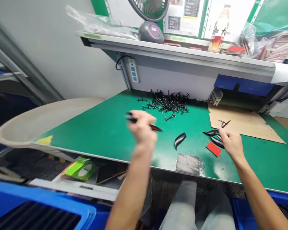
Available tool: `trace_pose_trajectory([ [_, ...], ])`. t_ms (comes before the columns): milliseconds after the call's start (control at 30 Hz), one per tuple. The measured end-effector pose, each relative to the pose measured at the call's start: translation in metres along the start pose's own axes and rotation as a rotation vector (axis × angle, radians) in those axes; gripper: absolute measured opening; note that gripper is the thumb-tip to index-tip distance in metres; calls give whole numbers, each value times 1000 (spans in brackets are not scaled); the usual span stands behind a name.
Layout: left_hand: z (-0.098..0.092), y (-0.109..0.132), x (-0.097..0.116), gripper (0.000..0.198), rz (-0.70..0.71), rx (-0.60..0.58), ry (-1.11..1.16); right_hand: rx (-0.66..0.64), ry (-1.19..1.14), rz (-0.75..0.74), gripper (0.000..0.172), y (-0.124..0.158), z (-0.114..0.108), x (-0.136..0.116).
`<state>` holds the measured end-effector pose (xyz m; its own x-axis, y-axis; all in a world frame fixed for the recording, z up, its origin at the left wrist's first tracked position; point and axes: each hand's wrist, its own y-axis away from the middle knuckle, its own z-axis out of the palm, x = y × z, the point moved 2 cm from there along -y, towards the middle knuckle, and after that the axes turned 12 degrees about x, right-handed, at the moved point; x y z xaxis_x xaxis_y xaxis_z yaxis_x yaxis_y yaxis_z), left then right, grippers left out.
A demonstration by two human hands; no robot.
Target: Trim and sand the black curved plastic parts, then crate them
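Observation:
My left hand [142,124] is raised over the middle of the green table [98,127], its fingers closed round a dark, slender part that is blurred by motion. At the right, my right hand [230,142] pinches something by the dark curved pieces [217,140]; a thin dark stick shows above its fingertips, and what exactly it grips is hard to make out. A single black ribbed curved piece [180,139] lies between my hands. Beside the right hand's pieces is a red rectangle [213,149]. A grey worn plate [188,164] rests at the front edge.
Black T-ended parts [170,102] are heaped at the back. A cardboard sheet [244,123] lies at the back right. Above runs a shelf [182,51] with a fan [151,32] and a bottle [219,30]. Blue bins [38,198] stand below the table, left and right.

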<state>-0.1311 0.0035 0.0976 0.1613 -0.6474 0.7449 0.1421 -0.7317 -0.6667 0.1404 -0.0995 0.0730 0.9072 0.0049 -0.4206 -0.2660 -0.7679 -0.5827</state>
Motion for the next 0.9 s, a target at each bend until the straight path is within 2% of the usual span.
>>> trace_pose_trajectory([
  [67, -19, -34, -6, 26, -87, 171, 136, -79, 32, 30, 69, -21, 11, 9],
  [100, -20, -45, -9, 32, -128, 206, 195, -137, 40, 29, 70, -36, 20, 8],
  [133, -16, -51, -10, 37, -185, 182, 246, -198, 47, 21, 69, -53, 31, 3],
  [167, -7, -53, -10, 39, -257, 107, 288, -239, 60, 25, 66, -73, 43, -3],
  [233, 13, -48, -7, 41, -418, -126, 339, -284, 108, 59, 58, -111, 62, -10],
  [300, 23, -35, -3, 47, -559, -353, 349, -295, 181, 84, 49, -136, 67, -4],
  [333, 22, -28, -2, 49, -602, -432, 328, -304, 224, 94, 45, -140, 64, 6],
  [400, 8, -14, -5, 49, -593, -538, 197, -352, 314, 117, 37, -130, 49, 38],
  [467, -13, 3, -12, 44, -447, -621, -37, -454, 379, 146, 30, -104, 30, 77],
  [533, -29, 24, -16, 38, -185, -667, -243, -572, 386, 155, 29, -75, 17, 112],
  [633, -38, 56, -10, 23, 246, -648, -347, -654, 341, 140, 33, -43, 9, 147],
  [700, -37, 76, 2, 18, 571, -585, -412, -624, 332, 147, 34, -32, 5, 161],
  [767, -35, 91, 15, 25, 872, -514, -483, -538, 345, 173, 36, -24, -3, 173],
  [833, -34, 100, 24, 28, 1047, -487, -509, -411, 357, 202, 33, -17, -16, 181],
  [900, -33, 104, 30, 27, 1108, -492, -480, -287, 341, 219, 31, -6, -31, 180],
])
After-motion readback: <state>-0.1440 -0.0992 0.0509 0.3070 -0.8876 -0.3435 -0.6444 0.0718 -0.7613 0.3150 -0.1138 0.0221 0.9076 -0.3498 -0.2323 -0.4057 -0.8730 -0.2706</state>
